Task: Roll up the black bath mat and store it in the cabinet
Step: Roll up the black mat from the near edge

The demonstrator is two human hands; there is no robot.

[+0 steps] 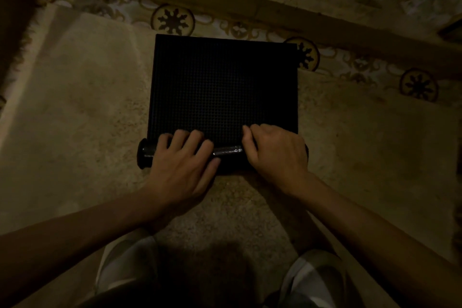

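Note:
The black bath mat (223,87) lies on a beige rug, its gridded surface facing up. Its near edge is wound into a tight roll (226,152) that runs left to right. My left hand (181,166) presses on the left part of the roll, fingers curled over its top. My right hand (276,151) grips the right part the same way. The roll's left end (143,155) sticks out past my left hand. The far part of the mat is still flat. No cabinet is in view.
The beige rug (82,107) covers most of the floor around the mat. Patterned tiles (173,20) and a wooden strip (250,5) run beyond the mat's far edge. My knees in light trousers (315,280) are at the bottom. The scene is dim.

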